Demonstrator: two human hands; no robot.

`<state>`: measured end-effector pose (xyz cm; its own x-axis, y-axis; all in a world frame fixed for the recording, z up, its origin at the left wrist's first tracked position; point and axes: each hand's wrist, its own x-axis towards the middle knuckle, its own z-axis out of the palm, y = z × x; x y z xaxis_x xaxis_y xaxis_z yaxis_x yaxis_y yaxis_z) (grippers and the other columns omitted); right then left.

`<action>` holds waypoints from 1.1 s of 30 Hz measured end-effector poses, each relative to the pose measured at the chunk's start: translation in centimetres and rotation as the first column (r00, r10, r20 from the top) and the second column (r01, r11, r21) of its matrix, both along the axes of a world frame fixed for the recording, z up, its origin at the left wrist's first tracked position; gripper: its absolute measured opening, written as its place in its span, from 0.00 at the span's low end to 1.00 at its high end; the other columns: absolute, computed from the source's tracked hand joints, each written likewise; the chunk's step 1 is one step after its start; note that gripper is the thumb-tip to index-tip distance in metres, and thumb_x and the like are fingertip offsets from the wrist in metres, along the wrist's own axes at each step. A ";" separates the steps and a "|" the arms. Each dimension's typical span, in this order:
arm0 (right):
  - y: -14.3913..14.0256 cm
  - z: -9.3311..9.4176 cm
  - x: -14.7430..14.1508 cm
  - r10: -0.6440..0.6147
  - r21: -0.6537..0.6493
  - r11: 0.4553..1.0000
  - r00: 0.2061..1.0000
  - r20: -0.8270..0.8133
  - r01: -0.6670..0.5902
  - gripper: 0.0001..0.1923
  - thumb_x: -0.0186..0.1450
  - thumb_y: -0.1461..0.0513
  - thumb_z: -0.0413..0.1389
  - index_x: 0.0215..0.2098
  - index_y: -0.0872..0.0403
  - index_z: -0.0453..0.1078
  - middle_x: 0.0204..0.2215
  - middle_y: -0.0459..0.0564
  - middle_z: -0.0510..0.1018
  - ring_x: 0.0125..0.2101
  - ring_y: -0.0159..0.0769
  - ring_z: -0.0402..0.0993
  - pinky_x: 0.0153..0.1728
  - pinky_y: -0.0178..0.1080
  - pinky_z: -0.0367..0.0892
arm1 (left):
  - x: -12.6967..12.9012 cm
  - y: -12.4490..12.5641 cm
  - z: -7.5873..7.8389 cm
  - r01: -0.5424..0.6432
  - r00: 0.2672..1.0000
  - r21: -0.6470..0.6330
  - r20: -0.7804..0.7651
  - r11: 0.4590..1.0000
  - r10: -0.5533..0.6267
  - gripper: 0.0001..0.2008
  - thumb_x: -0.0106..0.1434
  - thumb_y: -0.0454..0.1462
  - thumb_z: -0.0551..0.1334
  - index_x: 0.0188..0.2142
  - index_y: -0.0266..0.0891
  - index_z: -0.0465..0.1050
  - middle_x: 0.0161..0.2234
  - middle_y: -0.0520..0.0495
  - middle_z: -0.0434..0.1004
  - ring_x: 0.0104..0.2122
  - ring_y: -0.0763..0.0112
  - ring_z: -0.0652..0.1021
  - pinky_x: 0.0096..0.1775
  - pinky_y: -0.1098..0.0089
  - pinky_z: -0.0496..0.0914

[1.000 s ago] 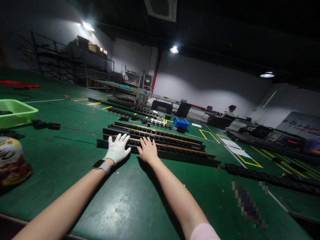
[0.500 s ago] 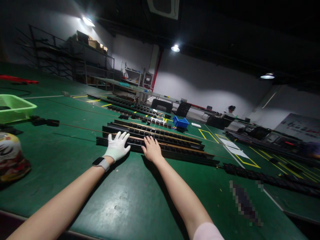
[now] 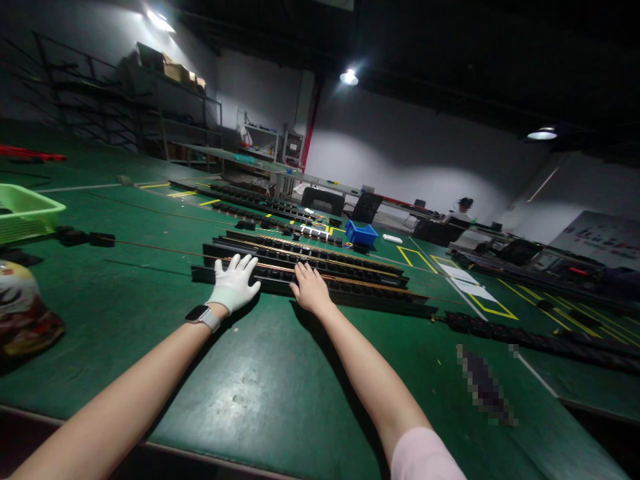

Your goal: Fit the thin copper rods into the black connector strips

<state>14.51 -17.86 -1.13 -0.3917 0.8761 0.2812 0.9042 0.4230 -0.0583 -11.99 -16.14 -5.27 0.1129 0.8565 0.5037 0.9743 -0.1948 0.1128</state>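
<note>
Several long black rails (image 3: 365, 302) lie side by side across the green table (image 3: 225, 400), with rows of black pieces and thin copper-coloured rods (image 3: 345, 280) along them. My left hand (image 3: 233, 283), in a white glove, rests with spread fingers over the near rails toward their left end. Bare, my right hand (image 3: 311, 288) lies flat with fingers stretched over the same rails, a short way to the right. Neither hand is wrapped round anything. What lies right under the palms and fingertips is hidden.
A green basket (image 3: 30, 212) and a printed bag (image 3: 25, 310) stand at the left. Beyond the rails sit a blue bin (image 3: 361, 233) and more black strips (image 3: 270, 223). White papers (image 3: 467, 283) lie right, near a chain of black pieces (image 3: 500, 330). A person (image 3: 465, 207) is far back.
My right hand has slid slightly right along the rails. My left hand stays at about the same place on them. The whole view has shifted a little.
</note>
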 end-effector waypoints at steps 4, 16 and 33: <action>-1.2 1.0 0.2 0.030 0.091 0.996 0.995 -0.095 -0.021 0.32 0.81 0.54 0.48 0.79 0.54 0.57 0.78 0.55 0.58 0.77 0.46 0.51 0.75 0.50 0.51 | 0.0 -0.1 -0.1 0.010 1.000 0.013 0.007 1.000 -0.010 0.38 0.71 0.50 0.56 0.78 0.46 0.58 0.77 0.38 0.60 0.76 0.38 0.57 0.72 0.28 0.37; -5.3 3.8 0.8 0.436 0.737 0.610 0.900 -0.007 -0.289 0.15 0.81 0.55 0.55 0.36 0.49 0.71 0.27 0.46 0.71 0.31 0.38 0.67 0.35 0.42 0.57 | 0.1 0.0 0.0 0.012 1.000 0.000 0.014 1.000 -0.012 0.38 0.71 0.50 0.56 0.78 0.44 0.58 0.77 0.38 0.59 0.77 0.39 0.55 0.72 0.29 0.36; -3.4 4.6 14.8 0.240 0.694 0.653 0.787 -0.569 0.302 0.15 0.79 0.55 0.50 0.57 0.51 0.72 0.41 0.54 0.78 0.40 0.42 0.76 0.45 0.45 0.71 | -0.2 0.9 -0.5 0.017 1.000 0.009 0.025 1.000 -0.017 0.38 0.70 0.51 0.56 0.77 0.44 0.60 0.77 0.39 0.60 0.76 0.40 0.56 0.73 0.30 0.36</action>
<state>29.32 -21.29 3.43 0.1079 0.2765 0.9549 0.8078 0.5355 -0.2463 -12.20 -15.25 -5.72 0.1149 0.8501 0.5139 0.9677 -0.2127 0.1354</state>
